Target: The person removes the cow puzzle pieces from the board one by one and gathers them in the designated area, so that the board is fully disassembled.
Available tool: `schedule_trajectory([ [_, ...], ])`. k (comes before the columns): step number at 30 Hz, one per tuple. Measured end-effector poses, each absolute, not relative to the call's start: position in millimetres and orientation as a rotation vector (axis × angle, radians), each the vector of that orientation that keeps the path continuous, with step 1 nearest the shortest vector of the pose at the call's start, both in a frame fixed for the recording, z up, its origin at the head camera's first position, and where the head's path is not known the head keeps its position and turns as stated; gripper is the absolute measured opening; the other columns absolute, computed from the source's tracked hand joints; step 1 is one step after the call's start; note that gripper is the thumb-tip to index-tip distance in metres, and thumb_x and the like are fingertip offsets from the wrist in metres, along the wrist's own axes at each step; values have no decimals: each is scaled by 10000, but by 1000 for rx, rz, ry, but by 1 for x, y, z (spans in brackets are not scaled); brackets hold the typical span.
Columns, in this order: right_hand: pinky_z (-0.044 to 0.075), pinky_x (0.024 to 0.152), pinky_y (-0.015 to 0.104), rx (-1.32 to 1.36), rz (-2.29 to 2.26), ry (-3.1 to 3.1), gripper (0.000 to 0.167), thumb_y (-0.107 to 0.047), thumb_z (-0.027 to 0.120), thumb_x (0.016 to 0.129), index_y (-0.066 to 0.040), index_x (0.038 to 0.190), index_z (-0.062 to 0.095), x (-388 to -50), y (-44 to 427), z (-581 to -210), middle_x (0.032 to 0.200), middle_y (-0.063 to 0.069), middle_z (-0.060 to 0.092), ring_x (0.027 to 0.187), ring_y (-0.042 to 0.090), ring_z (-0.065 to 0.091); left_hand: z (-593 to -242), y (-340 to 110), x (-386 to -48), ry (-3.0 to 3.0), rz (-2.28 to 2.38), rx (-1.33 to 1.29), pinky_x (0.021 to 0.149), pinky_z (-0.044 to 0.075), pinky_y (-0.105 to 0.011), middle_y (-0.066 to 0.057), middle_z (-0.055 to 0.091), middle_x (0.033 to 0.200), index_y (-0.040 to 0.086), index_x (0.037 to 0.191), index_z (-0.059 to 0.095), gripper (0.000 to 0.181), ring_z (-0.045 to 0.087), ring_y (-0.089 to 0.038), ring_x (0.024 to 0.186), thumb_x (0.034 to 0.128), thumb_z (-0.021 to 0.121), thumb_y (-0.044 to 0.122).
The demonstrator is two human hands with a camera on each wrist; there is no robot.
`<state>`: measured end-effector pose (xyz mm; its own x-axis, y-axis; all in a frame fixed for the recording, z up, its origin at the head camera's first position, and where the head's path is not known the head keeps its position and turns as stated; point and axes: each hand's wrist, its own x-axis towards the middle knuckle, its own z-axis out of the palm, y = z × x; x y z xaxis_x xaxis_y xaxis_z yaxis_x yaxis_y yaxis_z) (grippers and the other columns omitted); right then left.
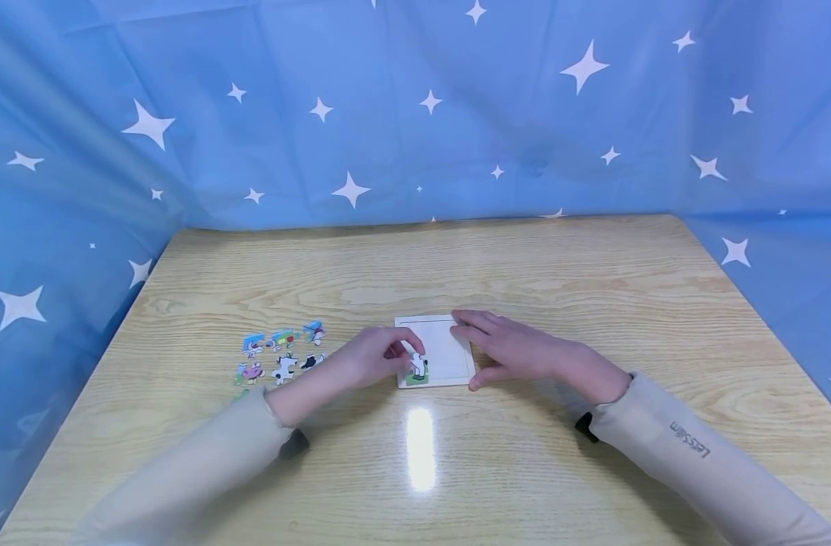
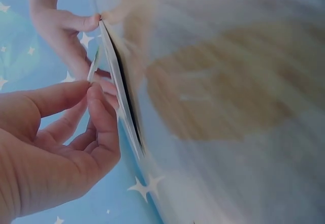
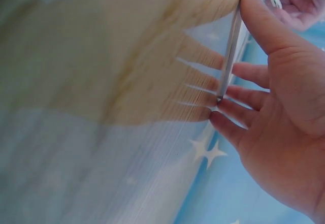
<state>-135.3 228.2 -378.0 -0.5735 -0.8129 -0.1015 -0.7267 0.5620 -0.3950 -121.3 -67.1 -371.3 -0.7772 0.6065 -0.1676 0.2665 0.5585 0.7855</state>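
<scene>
Between thumb and fingertips my left hand (image 1: 377, 356) pinches a jigsaw puzzle piece (image 1: 418, 368) with a white figure on green. In the head view the piece is over the lower left corner of a square white puzzle tray (image 1: 437, 331). The left wrist view shows that puzzle piece (image 2: 94, 67) edge-on, tilted and raised off the tray (image 2: 119, 76). My right hand (image 1: 514, 349) rests at the tray's right side, fingers fairly straight. Its thumb (image 3: 259, 10) touches the near corner and the other fingertips lie along the edge.
Several loose picture pieces (image 1: 284, 367) lie in rows on the wooden table (image 1: 559, 273), left of the tray. My left forearm partly covers the nearest ones. A blue cloth with white stars (image 1: 402, 152) hangs behind the table and at its sides.
</scene>
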Motion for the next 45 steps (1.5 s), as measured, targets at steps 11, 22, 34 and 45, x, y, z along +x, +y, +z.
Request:
schedule_trajectory([
  [11, 380, 1208, 670, -1273, -470, 2516, 812, -373, 804, 1017, 95, 1587, 466, -135, 229, -377, 1691, 345, 360, 1542, 536, 388, -368, -93, -117, 2373, 1104, 730, 710, 476, -252, -33, 723, 888, 18, 1169, 739, 164, 583, -89, 753, 1042, 663, -53],
  [22, 354, 1218, 682, -1256, -486, 2489, 820, -364, 797, 1024, 97, 1602, 441, -136, 230, -377, 1707, 344, 328, 1559, 538, 356, -365, -116, -109, 2358, 1176, 698, 748, 494, -278, -37, 731, 918, 29, 1179, 734, 156, 615, -120, 801, 1042, 686, -28],
  [34, 368, 1210, 675, -1256, -494, 2482, 821, -366, 794, 1026, 96, 1603, 439, -135, 230, -377, 1709, 341, 327, 1559, 535, 357, -359, -136, -105, 2381, 1169, 641, 699, 444, -261, -55, 712, 912, 9, 1182, 733, 152, 562, -146, 779, 1036, 713, -28],
  [45, 376, 1206, 676, -1285, -497, 2488, 810, -358, 799, 1023, 98, 1594, 450, -135, 230, -376, 1700, 346, 338, 1553, 535, 367, -360, -153, -99, 2404, 1173, 608, 713, 496, -270, -40, 717, 939, 20, 1184, 742, 165, 625, -169, 822, 1024, 732, -20],
])
